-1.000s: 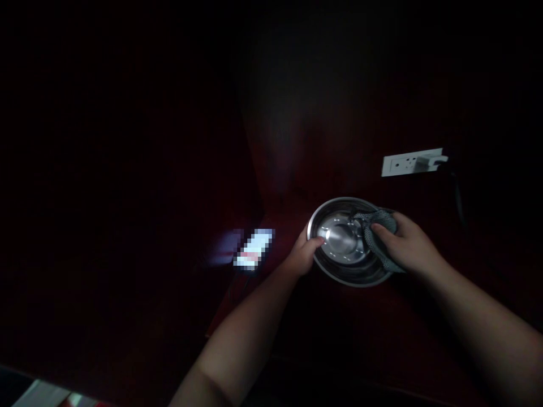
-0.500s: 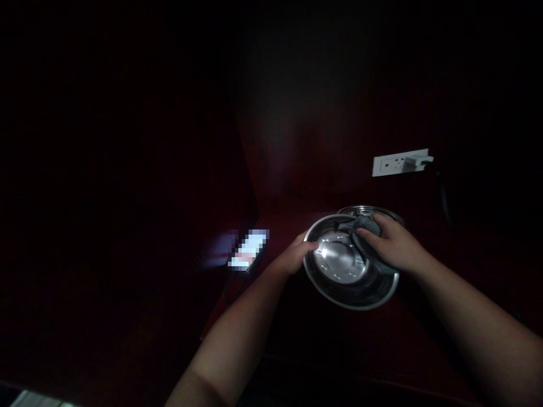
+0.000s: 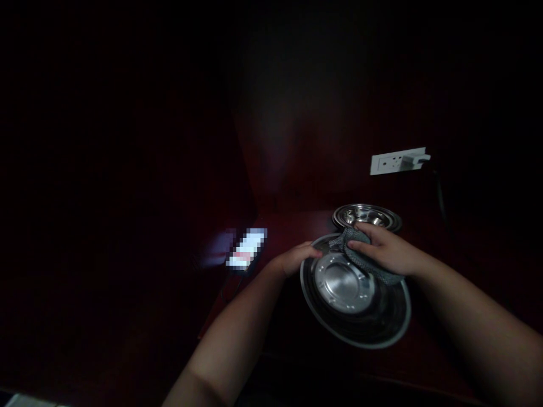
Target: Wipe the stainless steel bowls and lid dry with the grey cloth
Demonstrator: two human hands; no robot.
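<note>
Bowl point(image 3: 344, 282) tips lower, baring steel dishes point(image 3: 369, 213) behind.
L hand point(image 3: 297, 259) pinches rim; R hand point(image 3: 388, 249) grips cloth point(image 3: 367, 263) w/ fingers closed.

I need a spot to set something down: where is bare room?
Bare red surface shows between the lit phone and metal dishware, beyond the left hand. Crowded: bowl, cloth and right hand, close by that dishware. The far right is too dark to judge.

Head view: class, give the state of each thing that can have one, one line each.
Bowl, tilted, held at the rim by the left hand
Cloth, bunched, in the right hand, against the bowl
Dish, open side up, partly hidden
Phone, screen lit
Plug, in the socket
</note>
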